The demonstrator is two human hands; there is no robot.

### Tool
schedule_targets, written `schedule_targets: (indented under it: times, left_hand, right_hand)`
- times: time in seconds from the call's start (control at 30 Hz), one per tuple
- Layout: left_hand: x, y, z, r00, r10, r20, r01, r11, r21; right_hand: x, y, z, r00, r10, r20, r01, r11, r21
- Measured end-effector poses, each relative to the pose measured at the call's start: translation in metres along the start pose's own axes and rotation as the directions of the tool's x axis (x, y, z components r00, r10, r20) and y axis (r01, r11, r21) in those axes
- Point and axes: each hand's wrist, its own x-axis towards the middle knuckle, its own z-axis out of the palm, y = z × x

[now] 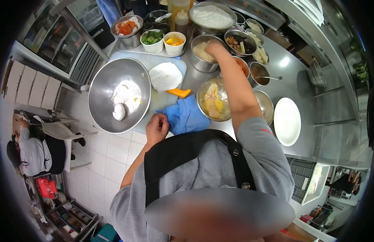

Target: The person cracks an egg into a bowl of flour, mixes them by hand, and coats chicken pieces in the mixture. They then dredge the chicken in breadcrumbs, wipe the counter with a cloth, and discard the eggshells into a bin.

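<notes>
**Right hand down in a steel pot of pale food, left hand at a blue cloth**

Nearest the person, the left hand [158,125] rests at the left edge of a crumpled blue cloth [186,115], touching it. Its fingers are curled inward and close together; whether they grip the fabric, I cannot tell. Right of the cloth is a small steel bowl [200,99] holding a pale, wet piece of food [212,101] with yellow liquid around it. Farther right, another steel bowl [267,105] sits partly behind the forearm, and a white oval plate [287,122] lies beyond it near the table's right side.

To the left, a large steel bowl [99,94] contains white powder [126,90] and a smooth white egg-shaped thing [119,111]. Between the large bowl and the pot, a white round sheet [165,76] lies on a pale board [154,62], an orange handle [179,92] at its near edge.

Farther off, the right hand [214,47] reaches into the steel pot [203,65], over its pale, crumbly contents [202,51]. Its fingertips are hidden, so I cannot tell whether they are spread or pinching. Right of it is a container of reddish sauce [257,72] with a spoon [271,77].

At the far side stand tubs of green leaves [152,37] and yellow pieces [174,40], and a wide bowl of white powder [212,17].
</notes>
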Motion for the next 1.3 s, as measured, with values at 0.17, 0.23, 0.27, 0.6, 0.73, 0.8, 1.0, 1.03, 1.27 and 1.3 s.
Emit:
schedule_targets:
  times: [0.17,0.23,0.27,0.6,0.73,0.8,1.0,1.03,1.27,1.3]
  left_hand:
    - [0.002,0.002,-0.001,0.999,0.033,0.023,-0.034,0.999,0.02]
    - [0.003,0.001,-0.001,0.999,0.044,0.026,-0.045,0.999,0.025]
    - [0.003,0.0,-0.001,0.998,0.049,0.027,-0.05,0.998,0.028]
    - [0.0,-0.009,0.002,0.996,0.004,0.089,0.002,0.997,-0.074]
    - [-0.001,-0.014,0.003,0.992,0.007,0.125,0.008,0.993,-0.116]
    - [0.0,-0.016,0.003,0.988,-0.017,0.153,0.038,0.99,-0.135]
    - [-0.001,-0.017,0.0,0.984,0.003,0.18,0.027,0.986,-0.166]
    - [-0.001,-0.017,0.001,0.986,0.022,0.163,0.003,0.988,-0.152]
    - [0.001,-0.004,0.006,0.994,0.047,0.096,-0.05,0.998,0.025]
    - [0.003,-0.005,0.007,0.994,0.052,0.091,-0.054,0.998,0.028]
  right_hand:
    - [0.004,0.018,-0.001,0.975,0.179,0.13,-0.203,0.487,0.85]
    - [-0.014,0.011,-0.006,0.975,0.128,0.179,-0.188,0.055,0.981]
    - [-0.009,0.014,-0.002,0.973,0.1,0.207,-0.201,-0.075,0.977]
    - [-0.034,-0.003,-0.01,0.984,-0.019,0.176,-0.163,-0.485,0.859]
    - [-0.064,0.011,-0.017,0.991,-0.082,0.105,-0.133,-0.511,0.85]
    - [-0.099,0.02,-0.027,0.996,-0.079,0.048,-0.081,-0.508,0.857]
    - [-0.225,0.087,-0.06,0.95,0.297,0.093,-0.037,-0.189,0.981]
    - [-0.237,0.114,-0.054,0.961,0.27,0.064,-0.033,-0.116,0.993]
    - [-0.294,0.15,-0.045,0.859,0.487,-0.159,-0.253,0.672,0.696]
    - [-0.295,0.149,-0.04,0.865,0.459,-0.203,-0.276,0.772,0.572]
